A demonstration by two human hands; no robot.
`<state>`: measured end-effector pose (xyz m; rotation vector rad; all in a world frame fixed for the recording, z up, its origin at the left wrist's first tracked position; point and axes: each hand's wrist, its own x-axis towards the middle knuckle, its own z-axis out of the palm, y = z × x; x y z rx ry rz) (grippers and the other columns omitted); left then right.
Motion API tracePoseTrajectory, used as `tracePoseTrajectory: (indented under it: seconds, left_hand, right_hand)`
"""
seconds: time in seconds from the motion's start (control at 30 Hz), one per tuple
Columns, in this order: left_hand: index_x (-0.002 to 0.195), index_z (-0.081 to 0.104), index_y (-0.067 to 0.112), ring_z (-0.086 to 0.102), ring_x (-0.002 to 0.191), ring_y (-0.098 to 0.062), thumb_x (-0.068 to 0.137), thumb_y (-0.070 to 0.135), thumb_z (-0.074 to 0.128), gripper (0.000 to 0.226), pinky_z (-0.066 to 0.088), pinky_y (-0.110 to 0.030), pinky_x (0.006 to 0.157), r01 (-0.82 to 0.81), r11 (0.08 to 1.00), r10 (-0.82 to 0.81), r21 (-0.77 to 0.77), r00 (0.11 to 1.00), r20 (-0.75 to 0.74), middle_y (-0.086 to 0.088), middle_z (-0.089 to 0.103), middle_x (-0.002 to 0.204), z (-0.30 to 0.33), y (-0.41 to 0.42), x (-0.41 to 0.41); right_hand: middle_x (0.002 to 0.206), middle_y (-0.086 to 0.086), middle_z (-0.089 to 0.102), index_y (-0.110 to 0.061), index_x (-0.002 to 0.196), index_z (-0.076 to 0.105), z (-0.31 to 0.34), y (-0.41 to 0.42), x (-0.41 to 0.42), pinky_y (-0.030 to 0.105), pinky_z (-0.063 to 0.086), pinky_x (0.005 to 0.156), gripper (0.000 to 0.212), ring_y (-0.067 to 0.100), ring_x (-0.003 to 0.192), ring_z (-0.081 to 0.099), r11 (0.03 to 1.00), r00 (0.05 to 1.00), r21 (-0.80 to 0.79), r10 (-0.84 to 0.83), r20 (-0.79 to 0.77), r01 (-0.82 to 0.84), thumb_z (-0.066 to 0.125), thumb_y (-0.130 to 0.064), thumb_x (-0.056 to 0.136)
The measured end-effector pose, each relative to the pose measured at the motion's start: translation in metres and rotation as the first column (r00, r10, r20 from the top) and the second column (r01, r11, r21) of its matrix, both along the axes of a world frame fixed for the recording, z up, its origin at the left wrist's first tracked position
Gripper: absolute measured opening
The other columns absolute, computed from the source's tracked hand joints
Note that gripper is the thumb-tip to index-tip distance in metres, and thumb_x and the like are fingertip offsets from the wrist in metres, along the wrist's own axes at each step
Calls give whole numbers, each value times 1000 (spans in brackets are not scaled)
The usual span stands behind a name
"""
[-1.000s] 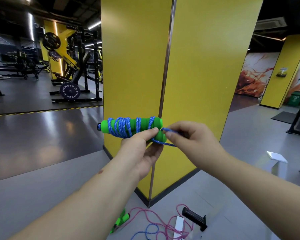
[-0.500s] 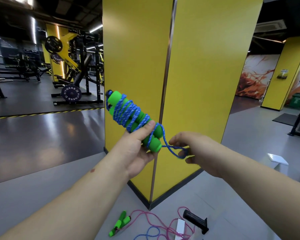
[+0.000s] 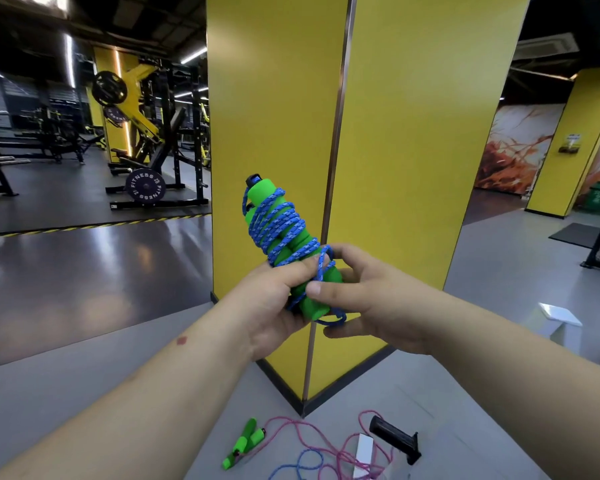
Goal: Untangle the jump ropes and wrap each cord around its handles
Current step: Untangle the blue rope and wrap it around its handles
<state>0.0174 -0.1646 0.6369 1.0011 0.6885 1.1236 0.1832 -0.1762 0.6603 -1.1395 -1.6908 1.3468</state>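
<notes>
Slack is the risk: the left hand (image 3: 271,303) grips the green handles (image 3: 284,244), held up before the pillar (image 3: 413,133), while right-hand fingers (image 3: 317,289) pinch the blue cord (image 3: 278,220)'s last loop, and slipping there could unravel the wraps.

Two bare forearms come into view from the bottom edge, and no sleeve covers them. The left forearm (image 3: 146,393) has a small red mark on its upper side, a little below the wrist, and a fainter spot lower down. The left hand (image 3: 271,306) has no ring, watch or glove. The right hand (image 3: 371,303) is also bare, with short plain nails. The right forearm (image 3: 499,368) shows no mark.
</notes>
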Motion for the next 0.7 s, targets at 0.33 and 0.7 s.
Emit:
tracePoseTrajectory:
  seconds: [0.33,0.7]
  left_hand:
    - [102,73,20,62,77,-16,79,35,80,28,46,-39,80,71,981,-77,-180,997,-29,-2,75,96,14,3,-21]
    - [100,73,12,68,74,-20,77,29,78,29,55,-32,68,20,993,-25,-112,999,-40,-7,75,93,19,4,-20]
  right_hand:
    - [75,12,68,-10,114,66,10,13,13,47,61,74,29,25,63,64,935,932,12,-353,-84,355,38,-11,104]
    - [123,2,68,-23,124,62,18,2,-8,40,46,106,49,9,118,60,982,930,152,55,362,-117,63,-23,74]
